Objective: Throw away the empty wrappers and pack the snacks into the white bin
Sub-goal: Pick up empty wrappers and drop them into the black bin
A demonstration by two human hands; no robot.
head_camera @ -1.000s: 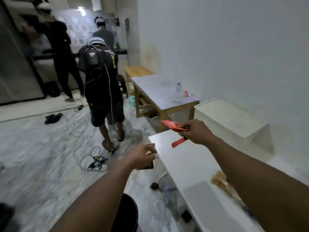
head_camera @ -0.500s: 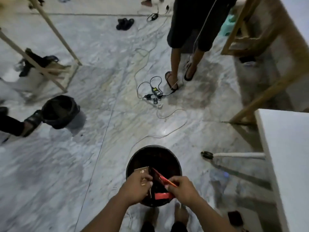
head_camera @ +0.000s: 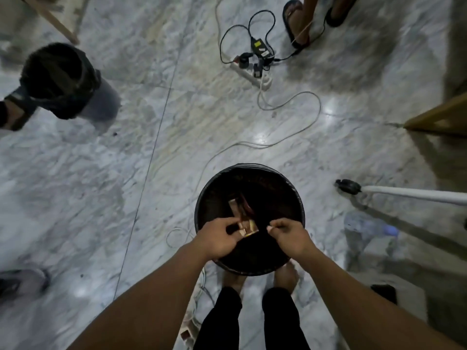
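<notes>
Left grip [head_camera: 219, 238] pinches brown wrapper [head_camera: 249, 228] jutting rightward over bin [head_camera: 252, 170]; right grip [head_camera: 289, 236] curled, empty.

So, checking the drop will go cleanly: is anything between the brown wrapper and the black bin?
Nothing visible does. The brown wrapper is right over the open black bin, beside the left hand.

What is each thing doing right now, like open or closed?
black bin: upright, open on top.
brown wrapper: over the bin, at the left fingertips.
red wrapper: inside the bin.
left hand: fingers curled, grip unclear.
right hand: fingers curled, holding nothing.
power strip: plugs in it.
</notes>
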